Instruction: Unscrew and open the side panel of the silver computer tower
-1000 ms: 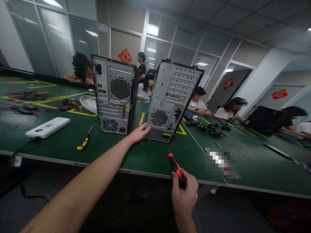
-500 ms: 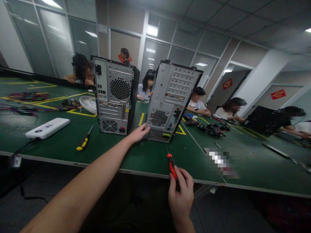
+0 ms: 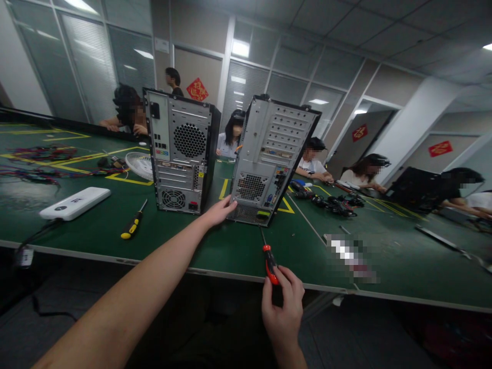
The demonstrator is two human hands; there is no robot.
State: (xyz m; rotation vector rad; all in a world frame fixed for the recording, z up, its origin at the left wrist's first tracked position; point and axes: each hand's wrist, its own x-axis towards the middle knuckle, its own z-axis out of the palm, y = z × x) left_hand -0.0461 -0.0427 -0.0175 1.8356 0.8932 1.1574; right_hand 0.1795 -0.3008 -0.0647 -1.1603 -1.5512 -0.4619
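Note:
My right hand [image 3: 284, 302] is closed around the handle end of a red and black screwdriver [image 3: 268, 259]. The screwdriver's shaft points away from me, its tip close to the bottom edge of the right computer tower [image 3: 265, 148]. Stretched forward, my left hand [image 3: 220, 211] rests its extended fingers against that tower's lower left edge; some fingers are partly hidden. The tower stands upright, looking tilted in view, with its metal back panel and ports towards me. To its left stands a second computer tower [image 3: 180, 174], also back side towards me, touched by neither hand.
A yellow and black screwdriver [image 3: 132, 225] and a white power bank [image 3: 77, 202] with a cable lie at left on the green table [image 3: 223, 251]. Behind are a white round basket [image 3: 138, 163] and wire bundles. Black cables [image 3: 334, 202] lie at right. Several people sit across the table.
My right hand and the red screwdriver have shifted slightly left and towards me. My left hand stays at the tower. A person in the background has moved left.

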